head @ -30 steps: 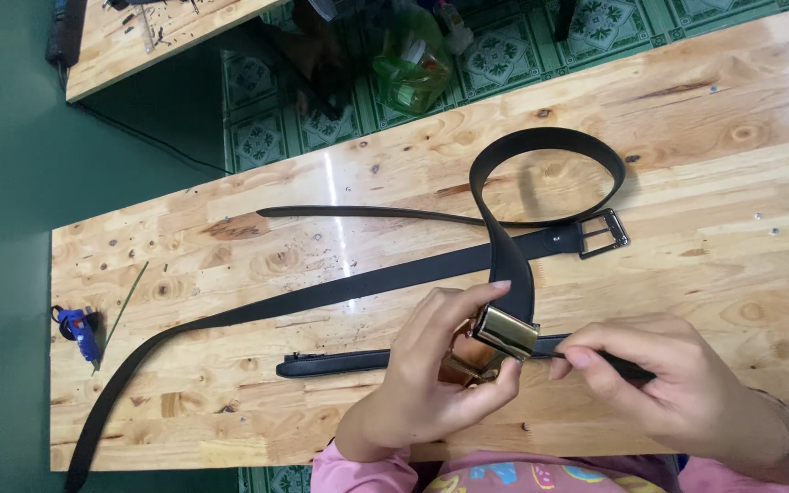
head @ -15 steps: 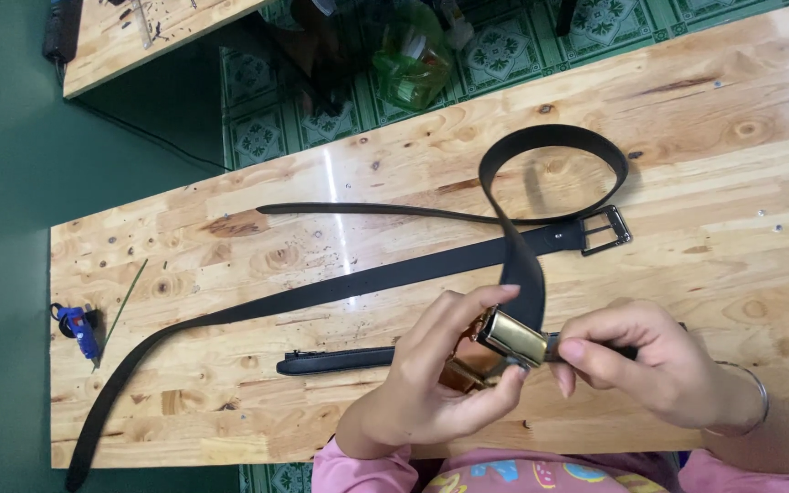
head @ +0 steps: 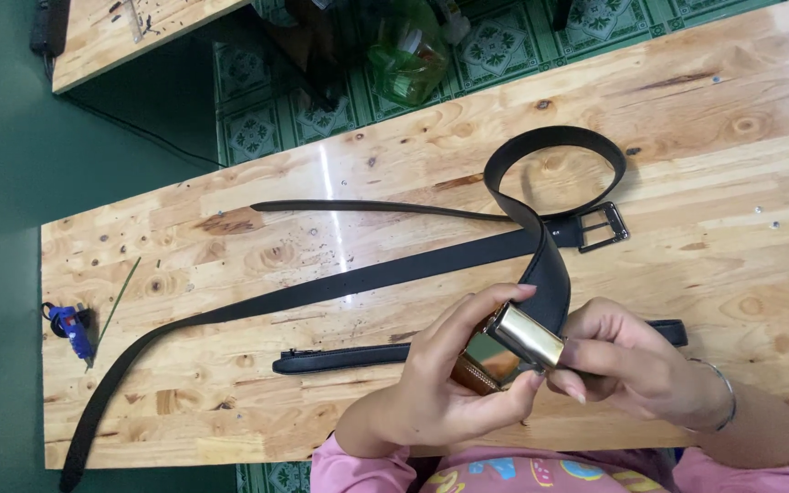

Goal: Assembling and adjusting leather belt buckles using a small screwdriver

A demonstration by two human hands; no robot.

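1. Since the earlier frame, the right hand (head: 636, 370) had slid closer to the shiny gold rectangular metal buckle (head: 524, 336).
2. Both it and the left hand (head: 449, 388) pinched that buckle between their fingertips, above the pale wooden table (head: 732, 110).

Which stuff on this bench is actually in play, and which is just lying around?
In play:
left hand
right hand
gold buckle
black belt running up from it

Lying about:
long black belt with frame buckle
short black strap
blue tool
green bottle
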